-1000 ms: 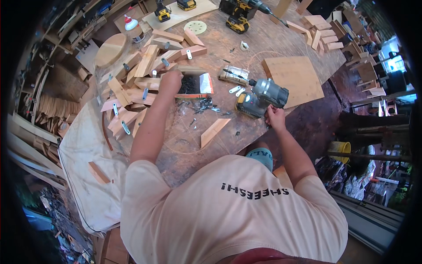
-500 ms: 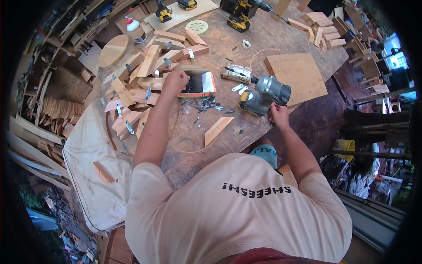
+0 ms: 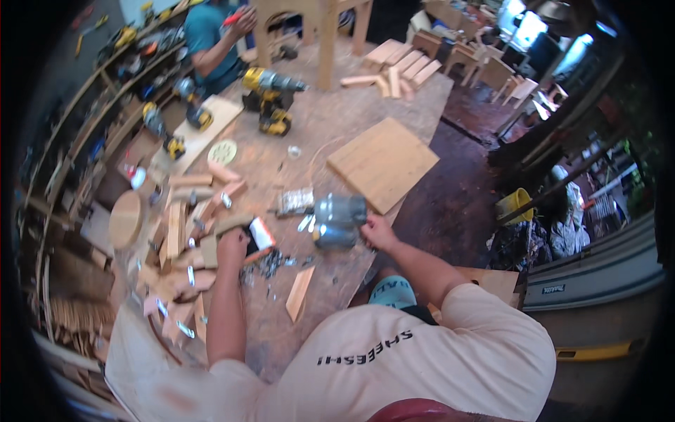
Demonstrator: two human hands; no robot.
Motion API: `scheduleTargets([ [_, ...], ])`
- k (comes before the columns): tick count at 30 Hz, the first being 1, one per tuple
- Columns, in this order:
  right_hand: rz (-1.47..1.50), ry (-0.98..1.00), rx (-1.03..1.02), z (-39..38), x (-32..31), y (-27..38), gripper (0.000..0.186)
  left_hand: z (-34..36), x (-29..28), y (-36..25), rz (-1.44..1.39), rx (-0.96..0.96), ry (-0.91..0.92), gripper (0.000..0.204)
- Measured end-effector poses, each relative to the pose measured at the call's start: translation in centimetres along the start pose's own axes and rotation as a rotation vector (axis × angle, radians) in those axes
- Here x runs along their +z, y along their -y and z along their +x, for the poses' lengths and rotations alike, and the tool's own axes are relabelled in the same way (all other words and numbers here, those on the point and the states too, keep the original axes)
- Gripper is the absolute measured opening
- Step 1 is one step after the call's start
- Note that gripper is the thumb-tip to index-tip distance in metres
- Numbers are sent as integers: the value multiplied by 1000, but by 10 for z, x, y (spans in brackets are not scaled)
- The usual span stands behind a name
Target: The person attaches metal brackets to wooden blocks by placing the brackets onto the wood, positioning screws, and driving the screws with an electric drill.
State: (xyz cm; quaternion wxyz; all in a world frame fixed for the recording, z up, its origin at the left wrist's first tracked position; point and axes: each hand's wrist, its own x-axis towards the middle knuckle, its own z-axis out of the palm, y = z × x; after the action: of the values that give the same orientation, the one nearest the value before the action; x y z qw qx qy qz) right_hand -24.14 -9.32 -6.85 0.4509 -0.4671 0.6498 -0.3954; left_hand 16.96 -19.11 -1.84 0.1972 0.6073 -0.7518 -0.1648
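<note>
Left fingers (image 3: 243,235) at an open box (image 3: 261,234), right fingers (image 3: 368,231) at a grey power tool (image 3: 339,209) (slightly blurred)

At the back I see a person in a teal shirt (image 3: 207,43); nearer stands a yellow-and-black drill (image 3: 270,81), a pale round disc (image 3: 222,152) lies near it, and a yellow bucket (image 3: 516,205) sits far right.
</note>
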Motion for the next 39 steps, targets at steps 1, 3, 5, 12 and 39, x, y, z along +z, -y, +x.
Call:
scheduleTargets([
  [1, 3, 11, 6, -1, -3, -2, 19, -2, -6, -8, -29, -15, -17, 14],
  [3, -11, 8, -37, -3, -5, -1, 20, -6, -11, -13, -161, -85, -87, 14],
  [5, -13, 12, -22, -2, -1, 1, 20, -11, -5, 4, -354, -169, -104, 12],
  [12, -54, 18, -4, 0, -5, 3, 19, -50, -8, -24, -1026, -217, -118, 13],
  [39, 4, 23, 16, 5, 3, 3, 22, -119, 18, -57, -1490, -454, 118, 21],
])
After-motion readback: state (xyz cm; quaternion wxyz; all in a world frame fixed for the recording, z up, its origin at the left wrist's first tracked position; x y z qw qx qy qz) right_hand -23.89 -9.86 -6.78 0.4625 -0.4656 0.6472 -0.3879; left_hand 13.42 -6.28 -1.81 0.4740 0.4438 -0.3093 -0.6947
